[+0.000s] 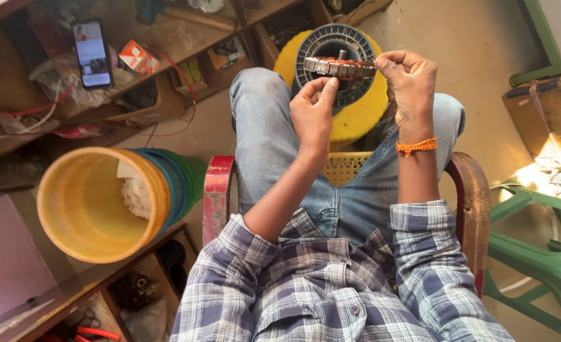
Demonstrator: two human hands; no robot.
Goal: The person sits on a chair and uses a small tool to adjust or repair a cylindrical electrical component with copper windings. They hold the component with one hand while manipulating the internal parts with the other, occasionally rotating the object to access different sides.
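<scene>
I sit in a red plastic chair (217,190) and look down at my lap. Both hands hold a round metal motor stator (338,67) with copper windings, raised edge-on over my knees. My right hand (410,82) grips its right rim with thumb and fingers. My left hand (313,111) pinches its lower left edge from below. An orange thread band (416,146) circles my right wrist. Below the stator, a second dark slotted ring (334,41) lies on a yellow round stool (356,117).
A stack of plastic buckets (96,202), yellow on the outside, lies at my left with white cloth inside. Wooden shelves (166,38) ahead hold a lit phone (91,54), small boxes and wires. A green plastic chair (540,247) stands at my right.
</scene>
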